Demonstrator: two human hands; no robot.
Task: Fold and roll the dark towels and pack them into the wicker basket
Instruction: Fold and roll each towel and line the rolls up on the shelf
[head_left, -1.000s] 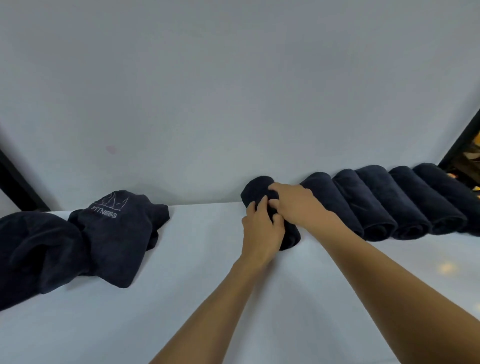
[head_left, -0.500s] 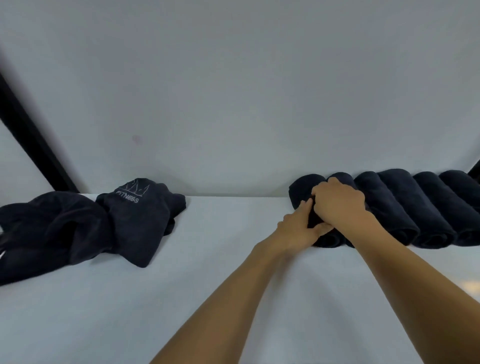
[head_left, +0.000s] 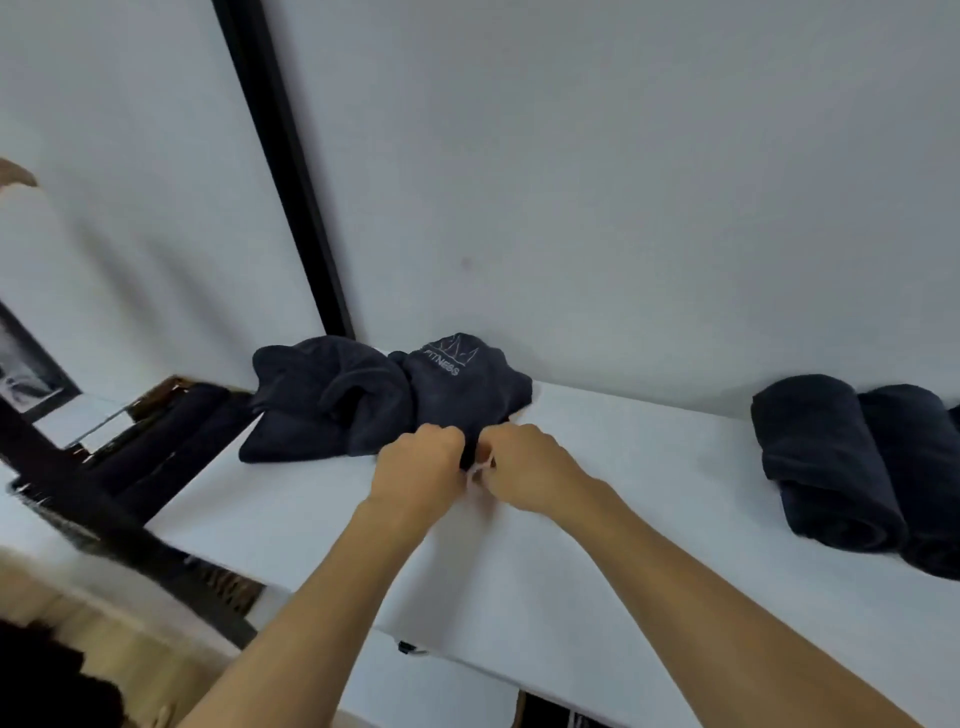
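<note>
The crumpled towel (head_left: 462, 395) is pinched at its near edge by the left hand (head_left: 418, 467) and right hand (head_left: 532, 467), set equally close, and lies at twelve o'clock from them on the table (head_left: 649, 519), its bulk spread from nine to three.

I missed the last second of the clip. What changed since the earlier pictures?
Both hands let go of the end rolled towel, left in its row at right, and moved left. The left hand and right hand now grip the near edge of the FITNESS towel. That towel still lies crumpled on the white table.
</note>
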